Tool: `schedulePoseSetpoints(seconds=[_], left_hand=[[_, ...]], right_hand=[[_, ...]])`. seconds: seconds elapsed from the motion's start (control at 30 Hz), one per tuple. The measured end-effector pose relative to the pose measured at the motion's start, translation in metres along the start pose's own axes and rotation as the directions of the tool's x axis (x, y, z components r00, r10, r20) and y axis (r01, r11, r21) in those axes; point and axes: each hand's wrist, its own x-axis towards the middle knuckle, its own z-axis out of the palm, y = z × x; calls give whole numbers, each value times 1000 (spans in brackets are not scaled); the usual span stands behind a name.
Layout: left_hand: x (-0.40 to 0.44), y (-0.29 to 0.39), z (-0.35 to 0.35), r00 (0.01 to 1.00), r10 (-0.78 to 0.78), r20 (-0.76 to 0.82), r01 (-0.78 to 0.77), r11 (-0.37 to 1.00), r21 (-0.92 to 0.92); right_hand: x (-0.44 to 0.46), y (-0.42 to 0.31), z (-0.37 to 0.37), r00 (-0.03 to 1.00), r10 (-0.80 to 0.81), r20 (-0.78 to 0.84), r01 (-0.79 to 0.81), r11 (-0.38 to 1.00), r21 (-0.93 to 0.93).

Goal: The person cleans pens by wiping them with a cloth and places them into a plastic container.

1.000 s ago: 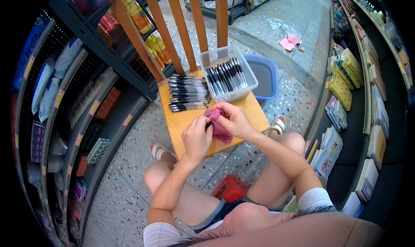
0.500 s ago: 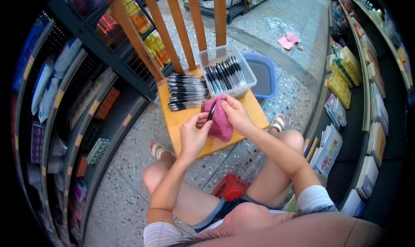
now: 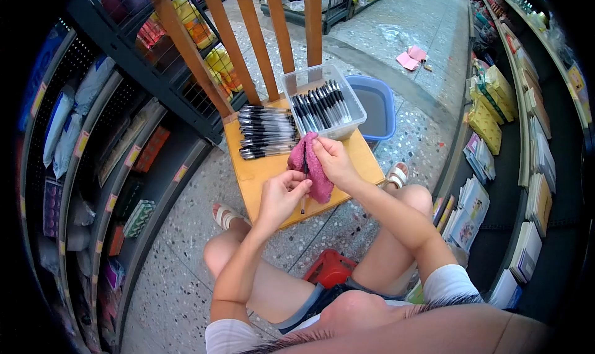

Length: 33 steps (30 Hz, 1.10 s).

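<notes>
My left hand (image 3: 282,193) pinches a black-capped clear pen (image 3: 303,204) near its middle, the pen standing nearly upright in view. A pink cloth (image 3: 320,181) is gripped by my right hand (image 3: 334,160) and folds against the pen's upper part, hiding some of it. Just beyond my hands, a clear plastic box (image 3: 352,129) holds several pens (image 3: 322,109) standing at a slant. Left of the box, more pens (image 3: 266,131) lie side by side in a stack on the wooden chair seat (image 3: 253,183).
A blue basin (image 3: 393,115) of greyish water stands on the floor behind the box. Shelves of goods (image 3: 152,152) line the left; shelves of books (image 3: 471,208) line the right. Pink paper (image 3: 409,59) lies farther off. A red stool (image 3: 330,267) shows below me.
The pen has turned more upright and its lower end now shows below my left fingers. The cloth has been folded narrower around its upper part.
</notes>
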Motion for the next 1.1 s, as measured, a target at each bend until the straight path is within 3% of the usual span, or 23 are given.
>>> schedulePoseSetpoints(seconds=[0.07, 0.2, 0.3, 0.4, 0.5, 0.6, 0.8, 0.9, 1.0, 1.1], left_hand=[[-1, -4, 3, 1000, -8, -12, 8, 998, -66], [-1, -5, 4, 995, 10, -103, -11, 1000, -10], [-3, 1, 4, 990, 42, -138, -30, 996, 88], [-4, -2, 10, 979, 126, -160, -98, 981, 168], [-3, -9, 16, 968, 184, -168, -144, 963, 227], [-3, -6, 19, 968, 190, -167, -148, 961, 232], [2, -4, 14, 976, 107, -189, -94, 993, 74], [4, -6, 9, 989, 51, -142, -57, 998, -40], [5, -9, 5, 997, -5, -72, -15, 961, -276], [7, -14, 0, 1000, -11, -27, 2, 947, -320]], right_hand=[[-2, -1, 3, 1000, 10, 14, -11, 998, 66], [-7, -12, 17, 1000, -17, 22, 13, 990, 140], [-4, -2, 9, 995, -43, 85, 39, 998, 53], [-2, -1, 10, 996, -86, -5, 86, 996, -28], [-5, -9, 11, 990, -127, -68, 103, 953, -286], [0, -12, 6, 986, -145, -87, 100, 917, -387], [1, -5, 5, 998, 64, 1, -63, 986, 154], [-6, -10, 10, 994, 75, 84, -94, 962, 256], [-9, -10, 16, 994, 80, 69, -96, 955, 281], [-7, -12, 12, 994, 36, 99, -62, 961, 270]])
